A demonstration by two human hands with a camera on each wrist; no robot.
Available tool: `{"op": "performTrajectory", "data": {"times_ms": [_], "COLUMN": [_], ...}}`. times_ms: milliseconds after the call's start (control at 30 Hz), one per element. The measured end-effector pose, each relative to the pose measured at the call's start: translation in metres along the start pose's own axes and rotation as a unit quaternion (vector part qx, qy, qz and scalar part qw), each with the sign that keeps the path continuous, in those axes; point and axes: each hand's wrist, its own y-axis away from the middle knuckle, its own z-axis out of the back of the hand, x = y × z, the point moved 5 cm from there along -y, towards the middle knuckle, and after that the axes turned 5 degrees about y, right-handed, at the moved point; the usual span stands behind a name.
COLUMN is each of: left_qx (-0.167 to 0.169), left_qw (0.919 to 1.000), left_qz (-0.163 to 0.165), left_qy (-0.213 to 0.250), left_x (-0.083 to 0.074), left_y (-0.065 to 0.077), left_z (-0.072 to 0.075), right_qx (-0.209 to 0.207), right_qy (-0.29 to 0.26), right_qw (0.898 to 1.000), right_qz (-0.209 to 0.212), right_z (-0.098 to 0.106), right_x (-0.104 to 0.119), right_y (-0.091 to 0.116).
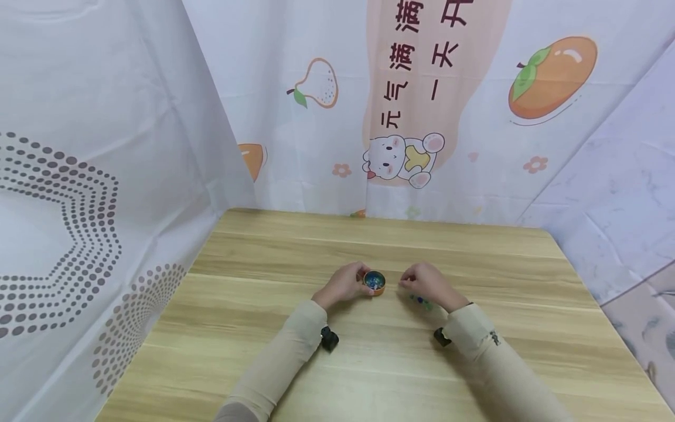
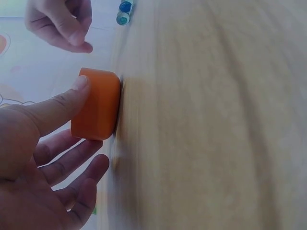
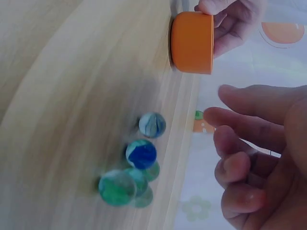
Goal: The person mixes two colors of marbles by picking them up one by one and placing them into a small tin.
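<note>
Well, the left hand (image 1: 345, 283) pinches the orange cup (image 2: 100, 108) on the bench (image 1: 369, 375); the right hand (image 1: 428, 285), loosely bent, holds nothing. Marbles (image 3: 141, 154) beside it look hard and slippery, so pinch their round sides.

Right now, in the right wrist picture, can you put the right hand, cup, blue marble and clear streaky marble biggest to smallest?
Right hand
Cup
Blue marble, clear streaky marble: too alike to rank

the wood-grain table (image 1: 369, 381) carries an orange cup (image 3: 193, 45) and marbles (image 3: 143, 155) (clustered).
</note>
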Motion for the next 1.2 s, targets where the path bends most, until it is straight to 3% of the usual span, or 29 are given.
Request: {"op": "performTrajectory", "data": {"times_ms": [267, 700, 1200], "left_qx": [0.002, 0.000, -0.001], "left_qw": [1.0000, 1.0000, 1.0000], "left_qz": [0.000, -0.001, 0.001], "left_qy": [-0.002, 0.005, 0.003], "left_x": [0.001, 0.000, 0.002], "left_y": [0.001, 0.002, 0.000], "left_z": [-0.001, -0.001, -0.002], "right_qx": [0.035, 0.081, 0.058], "right_qy": [0.022, 0.054, 0.047], "right_qw": [0.999, 0.994, 0.996], "right_qz": [0.008, -0.042, -0.053], "right_z": [-0.002, -0.009, -0.012], "right_x": [-0.006, -0.015, -0.018], "right_y": [0.007, 0.015, 0.016]}}
